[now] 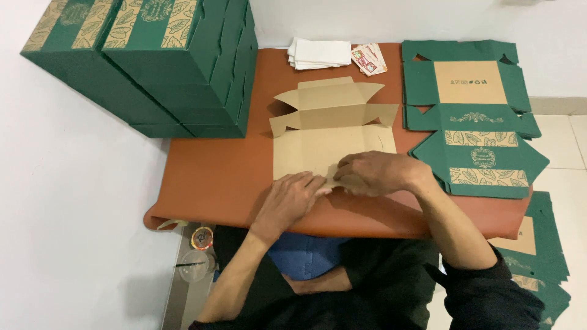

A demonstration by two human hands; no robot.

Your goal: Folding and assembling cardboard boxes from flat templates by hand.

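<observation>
Both hands, the left hand (290,198) and the right hand (374,173), pressed with closed grip on the near edge of the brown box blank (330,131), which lay on the bench (220,177), with green boxes (165,61) stacked beyond.

bare mat (226,171) left, stacked green boxes (183,67) beyond, flat blanks (477,140) right

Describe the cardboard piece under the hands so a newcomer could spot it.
On the orange-brown table mat, between the stack of finished green boxes and the flat green blanks, lies a half-folded box blank. Unlike them, it shows only plain brown card.
</observation>
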